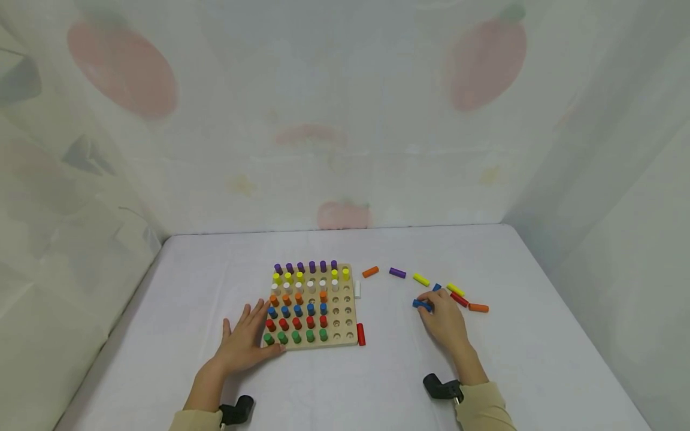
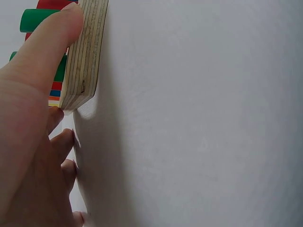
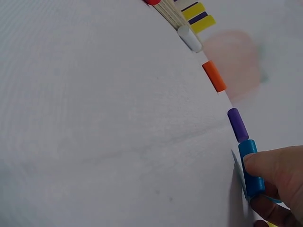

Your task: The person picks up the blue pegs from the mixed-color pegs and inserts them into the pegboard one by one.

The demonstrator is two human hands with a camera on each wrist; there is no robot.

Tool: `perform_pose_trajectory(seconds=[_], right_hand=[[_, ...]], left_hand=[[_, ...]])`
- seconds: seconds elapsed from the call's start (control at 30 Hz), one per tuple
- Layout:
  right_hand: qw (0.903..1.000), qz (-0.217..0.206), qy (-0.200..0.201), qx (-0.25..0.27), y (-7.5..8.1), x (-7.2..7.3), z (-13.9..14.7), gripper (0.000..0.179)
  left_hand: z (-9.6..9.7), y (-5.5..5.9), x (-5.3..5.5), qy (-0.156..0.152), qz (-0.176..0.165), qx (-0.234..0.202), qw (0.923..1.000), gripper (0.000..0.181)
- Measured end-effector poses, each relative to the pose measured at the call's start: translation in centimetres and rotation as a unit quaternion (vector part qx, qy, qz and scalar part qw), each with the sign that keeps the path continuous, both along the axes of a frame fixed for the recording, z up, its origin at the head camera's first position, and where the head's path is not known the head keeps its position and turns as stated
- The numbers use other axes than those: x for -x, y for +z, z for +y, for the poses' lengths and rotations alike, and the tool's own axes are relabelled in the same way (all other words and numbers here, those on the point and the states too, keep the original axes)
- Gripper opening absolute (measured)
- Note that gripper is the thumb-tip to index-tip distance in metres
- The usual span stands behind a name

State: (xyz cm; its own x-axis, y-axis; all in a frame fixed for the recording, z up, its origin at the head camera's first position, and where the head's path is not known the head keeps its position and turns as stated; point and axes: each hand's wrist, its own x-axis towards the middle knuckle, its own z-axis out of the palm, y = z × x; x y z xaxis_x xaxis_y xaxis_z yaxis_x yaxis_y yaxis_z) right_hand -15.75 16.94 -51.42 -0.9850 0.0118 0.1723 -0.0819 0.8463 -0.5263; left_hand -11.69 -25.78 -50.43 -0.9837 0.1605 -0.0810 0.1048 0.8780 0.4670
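A wooden pegboard (image 1: pixel 342 329) carries rows of purple, yellow, white, orange, blue, red and green pegs. My left hand (image 1: pixel 242 344) rests at its front left corner, fingers spread, the thumb (image 2: pixel 71 23) against the front edge beside a green peg (image 2: pixel 35 20). Off to the right of the board, my right hand (image 1: pixel 446 320) pinches a blue peg (image 3: pixel 254 184) between thumb and fingers, close over the table. Just behind those fingers another blue peg (image 1: pixel 437 287) shows in part.
Loose pegs lie on the white table (image 1: pixel 388 383): orange (image 1: pixel 370 272), purple (image 1: pixel 398 273) and yellow (image 1: pixel 421 279) behind, red (image 1: pixel 459 299) and another orange (image 1: pixel 478 307) at the far right. A white peg (image 1: pixel 357 290) and a red peg (image 1: pixel 361 334) lie along the board's right edge.
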Motion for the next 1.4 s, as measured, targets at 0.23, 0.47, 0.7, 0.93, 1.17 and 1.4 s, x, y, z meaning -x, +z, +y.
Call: perform_pose_trajectory(seconds=[0.23, 0.47, 0.7, 0.93, 1.17, 1.4], right_hand=[[0.9999, -0.007, -0.005, 0.009, 0.3, -0.1, 0.1, 0.018], [0.9998, -0.012, -0.005, 0.016, 0.4, -0.1, 0.1, 0.018], [0.9998, -0.007, -0.007, 0.016, 0.4, 0.0, 0.1, 0.017], [0.9993, -0.009, 0.003, 0.037, 0.8, 0.1, -0.3, 0.017], [0.9983, 0.000, 0.014, 0.057, 0.9, 0.3, -1.4, 0.017], [0.9973, -0.004, 0.027, 0.069, 0.9, 0.6, -2.9, 0.017]], left_hand=[[0.0, 0.0, 0.0, 0.000, 0.000, -0.005, 1.0000, 0.104], [-0.1, -0.2, -0.1, 0.001, -0.002, -0.002, 1.0000, 0.104], [-0.1, -0.3, -0.1, 0.005, -0.009, -0.006, 0.9999, 0.104], [-0.1, -0.3, -0.1, 0.002, -0.003, -0.007, 1.0000, 0.103], [-0.1, -0.3, 0.0, 0.002, -0.007, -0.008, 0.9999, 0.104], [-0.1, -0.2, 0.0, 0.000, -0.002, -0.008, 1.0000, 0.103]])
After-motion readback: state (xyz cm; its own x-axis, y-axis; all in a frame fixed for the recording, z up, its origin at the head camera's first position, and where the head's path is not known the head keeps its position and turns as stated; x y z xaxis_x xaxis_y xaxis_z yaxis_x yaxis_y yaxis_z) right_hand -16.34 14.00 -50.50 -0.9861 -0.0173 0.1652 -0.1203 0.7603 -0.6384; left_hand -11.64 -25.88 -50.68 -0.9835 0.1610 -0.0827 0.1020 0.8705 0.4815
